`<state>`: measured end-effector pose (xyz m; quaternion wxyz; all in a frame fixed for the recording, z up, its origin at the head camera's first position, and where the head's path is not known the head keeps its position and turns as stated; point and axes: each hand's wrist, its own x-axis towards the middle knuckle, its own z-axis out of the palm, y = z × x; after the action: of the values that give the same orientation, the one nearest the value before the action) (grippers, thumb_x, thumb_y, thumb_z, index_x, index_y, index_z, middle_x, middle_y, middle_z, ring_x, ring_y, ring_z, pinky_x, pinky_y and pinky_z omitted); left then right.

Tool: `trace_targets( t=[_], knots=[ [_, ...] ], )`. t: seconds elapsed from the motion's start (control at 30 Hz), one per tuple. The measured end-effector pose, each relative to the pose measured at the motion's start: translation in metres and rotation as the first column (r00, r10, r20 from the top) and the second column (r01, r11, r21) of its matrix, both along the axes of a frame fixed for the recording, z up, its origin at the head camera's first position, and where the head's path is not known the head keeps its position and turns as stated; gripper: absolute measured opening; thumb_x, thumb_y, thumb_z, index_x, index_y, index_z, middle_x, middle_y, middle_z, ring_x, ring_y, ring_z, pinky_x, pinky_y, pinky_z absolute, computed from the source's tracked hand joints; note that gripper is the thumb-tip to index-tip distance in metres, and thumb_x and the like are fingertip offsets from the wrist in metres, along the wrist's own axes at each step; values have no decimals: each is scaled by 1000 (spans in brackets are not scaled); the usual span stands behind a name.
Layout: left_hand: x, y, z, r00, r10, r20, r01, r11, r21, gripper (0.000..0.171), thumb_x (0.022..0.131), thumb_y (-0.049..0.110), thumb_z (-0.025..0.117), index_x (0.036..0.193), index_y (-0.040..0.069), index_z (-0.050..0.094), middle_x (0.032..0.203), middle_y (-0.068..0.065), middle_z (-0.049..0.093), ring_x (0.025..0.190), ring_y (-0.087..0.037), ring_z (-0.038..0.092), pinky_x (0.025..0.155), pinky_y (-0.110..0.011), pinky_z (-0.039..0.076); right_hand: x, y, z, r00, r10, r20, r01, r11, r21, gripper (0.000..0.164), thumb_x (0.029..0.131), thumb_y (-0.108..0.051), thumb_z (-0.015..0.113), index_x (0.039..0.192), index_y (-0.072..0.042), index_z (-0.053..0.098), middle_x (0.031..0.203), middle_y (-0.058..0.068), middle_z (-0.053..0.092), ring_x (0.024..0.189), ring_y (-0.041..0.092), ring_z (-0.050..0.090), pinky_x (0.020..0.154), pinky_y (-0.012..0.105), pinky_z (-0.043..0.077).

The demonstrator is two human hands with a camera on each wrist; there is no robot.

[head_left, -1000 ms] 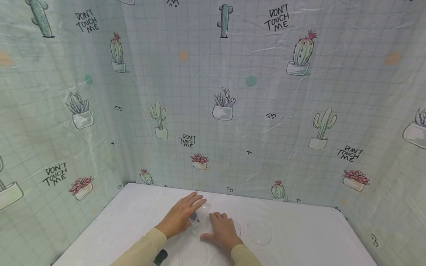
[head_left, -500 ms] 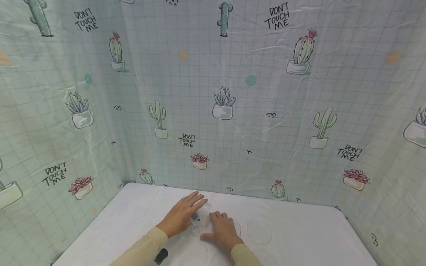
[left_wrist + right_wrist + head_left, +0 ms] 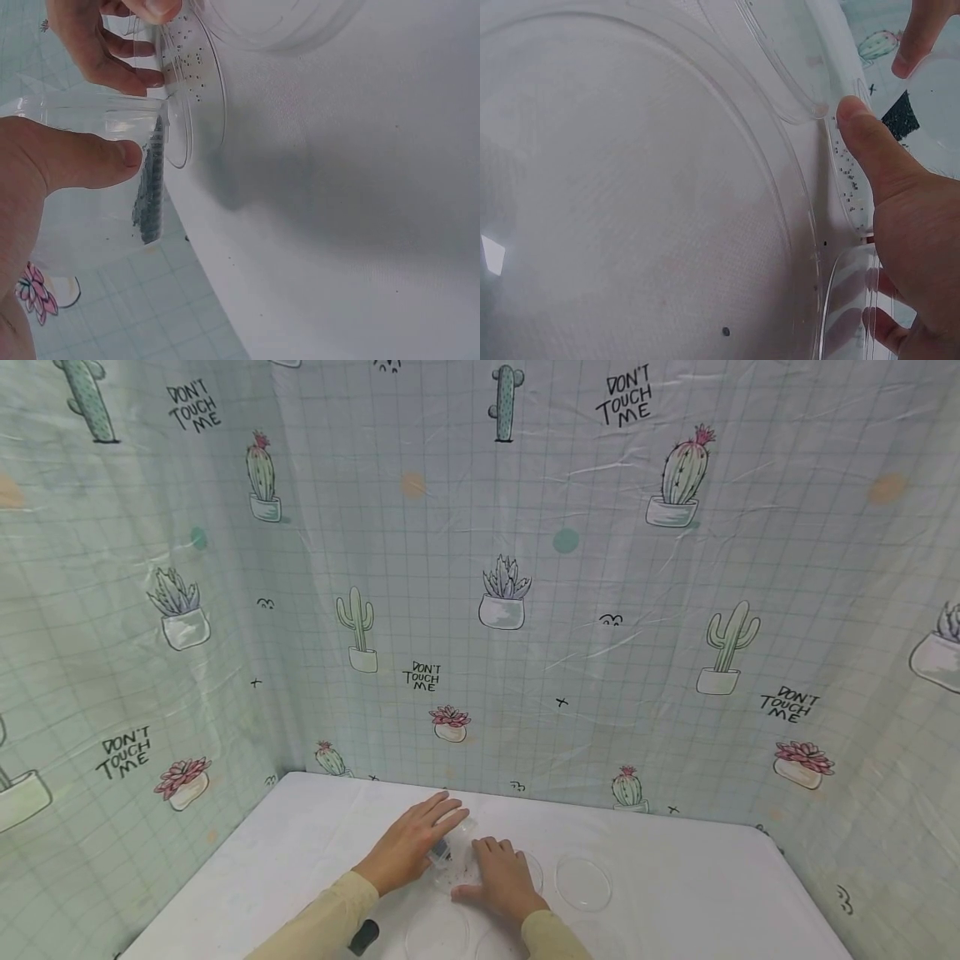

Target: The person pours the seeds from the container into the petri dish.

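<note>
My left hand [image 3: 408, 847] grips a clear plastic cup [image 3: 82, 217], tipped on its side with dark granules [image 3: 150, 191] gathered near its mouth. The mouth points over a clear round petri dish [image 3: 210, 112] that has dark specks scattered on its bottom. Around the rim of that dish curl the thumb and fingers of my right hand [image 3: 502, 885]. The right wrist view also shows the specks [image 3: 849, 180] beside my right thumb, and the cup's dark load [image 3: 901, 116] beyond it. Part of the cup is hidden behind my left hand in the head view.
Several other clear round dishes stand on the white table, one at the right [image 3: 583, 884] and one in front [image 3: 437, 935]. A dark rounded object [image 3: 363, 937] is by my left sleeve. A cactus-print curtain [image 3: 510, 652] rises behind the table edge.
Dark specks have appeared in the dish between my hands, where none showed clearly one second ago. Both hands have stayed almost in place.
</note>
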<state>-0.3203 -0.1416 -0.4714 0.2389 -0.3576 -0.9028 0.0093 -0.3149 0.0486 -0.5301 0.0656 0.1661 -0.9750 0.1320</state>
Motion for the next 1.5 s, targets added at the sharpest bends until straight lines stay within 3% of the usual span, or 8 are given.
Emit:
trace_targets(
  t=[0.67,0.93,1.5],
  knots=[
    [-2,2,0,1000,15,-7,-15,999,-30,92,64,6,78,141,26,33,143,5,38,136,-20,31,109,-39,36,0,0,4,999,-13,36,13,1000,0,90,59,-74,61,125,-14,51,120,4,56,108,26,51,86,49,45],
    [-4,2,0,1000,12,-19,-13,999,-39,90,65,5,77,140,27,34,143,5,38,136,-20,31,108,-38,37,0,-1,5,1000,-12,14,12,1000,-6,89,60,-73,61,125,-13,52,120,3,56,107,25,51,84,49,45],
    [-4,3,0,999,-23,-47,23,1000,2,89,61,6,80,138,22,38,140,0,43,133,-25,36,104,-42,40,1,0,2,1000,-13,5,13,1000,-7,89,59,-73,61,125,-14,52,120,2,56,107,25,50,83,47,45]
  ],
)
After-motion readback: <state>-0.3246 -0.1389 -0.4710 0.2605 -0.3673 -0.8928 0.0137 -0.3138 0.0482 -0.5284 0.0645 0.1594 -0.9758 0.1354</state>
